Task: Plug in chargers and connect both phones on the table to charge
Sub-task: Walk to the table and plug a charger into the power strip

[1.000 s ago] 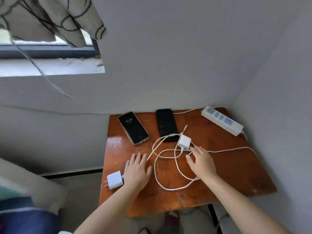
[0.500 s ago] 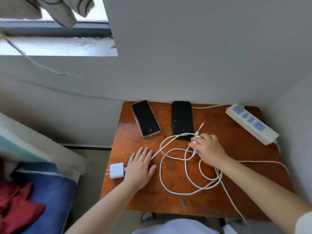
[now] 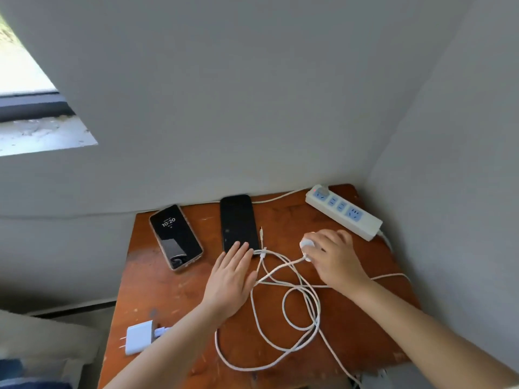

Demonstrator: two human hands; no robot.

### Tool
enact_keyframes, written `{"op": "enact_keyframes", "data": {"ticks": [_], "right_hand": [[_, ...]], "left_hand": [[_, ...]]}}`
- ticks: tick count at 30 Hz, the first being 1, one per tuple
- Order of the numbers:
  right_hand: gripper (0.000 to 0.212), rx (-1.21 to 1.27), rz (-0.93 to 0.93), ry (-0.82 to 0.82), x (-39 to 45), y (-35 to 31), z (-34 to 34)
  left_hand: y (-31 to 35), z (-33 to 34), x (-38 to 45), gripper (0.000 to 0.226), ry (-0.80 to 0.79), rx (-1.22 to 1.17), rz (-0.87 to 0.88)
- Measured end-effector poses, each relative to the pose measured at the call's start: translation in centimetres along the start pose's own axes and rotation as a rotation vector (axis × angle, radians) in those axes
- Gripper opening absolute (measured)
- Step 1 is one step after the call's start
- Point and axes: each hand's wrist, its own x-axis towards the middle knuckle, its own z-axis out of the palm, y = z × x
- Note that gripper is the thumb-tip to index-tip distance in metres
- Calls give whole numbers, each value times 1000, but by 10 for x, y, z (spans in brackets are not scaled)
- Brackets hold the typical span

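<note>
Head view: the right hand (image 3: 334,258) has its grip closed around a white charger plug (image 3: 306,244), held just short of the white power strip (image 3: 343,211) at the far right of the wooden surface (image 3: 157,287). The left hand (image 3: 229,279) lies flat, its grip spread, fingertips touching the near end of a dark phone (image 3: 238,220). A 2nd phone (image 3: 175,236), showing 10:20, lies to its left. White cables (image 3: 283,304) loop between the hands. Another white charger (image 3: 138,336) sits at the near left edge.
</note>
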Motion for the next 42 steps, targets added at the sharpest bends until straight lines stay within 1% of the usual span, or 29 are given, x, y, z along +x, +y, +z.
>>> {"op": "enact_keyframes", "data": {"ticks": [2, 6, 8, 10, 14, 18, 22, 25, 27, 31, 36, 40, 42], "right_hand": [[26, 41, 80, 14, 6, 24, -10], [10, 127, 220, 60, 28, 73, -22], [15, 160, 281, 55, 40, 97, -22], [19, 217, 346, 6, 50, 118, -24], [23, 382, 501, -36, 63, 140, -22], [27, 433, 526, -82, 73, 146, -12], [23, 484, 549, -63, 83, 152, -6], [18, 507, 546, -58, 88, 152, -2], [17, 501, 554, -43, 88, 152, 3], [20, 497, 651, 31, 83, 154, 10], [17, 402, 617, 25, 86, 146, 9], [23, 117, 542, 14, 82, 134, 14], [24, 60, 531, 46, 79, 128, 19]], "left_hand": [[16, 0, 12, 67, 22, -24, 9], [44, 1, 44, 61, 44, 6, 37], [56, 4, 59, 61, 15, 21, 9], [65, 8, 73, 59, -24, 24, -47], [78, 16, 96, 55, -69, 56, -98], [80, 21, 115, 54, -94, 96, -118], [76, 25, 126, 54, -142, 121, -150], [73, 30, 129, 57, -150, 117, -160], [72, 33, 131, 60, -147, 121, -162], [72, 36, 132, 62, -145, 130, -153], [71, 40, 131, 62, -160, 153, -156], [68, 43, 128, 63, -181, 191, -186], [68, 44, 127, 64, -178, 206, -193]]}}
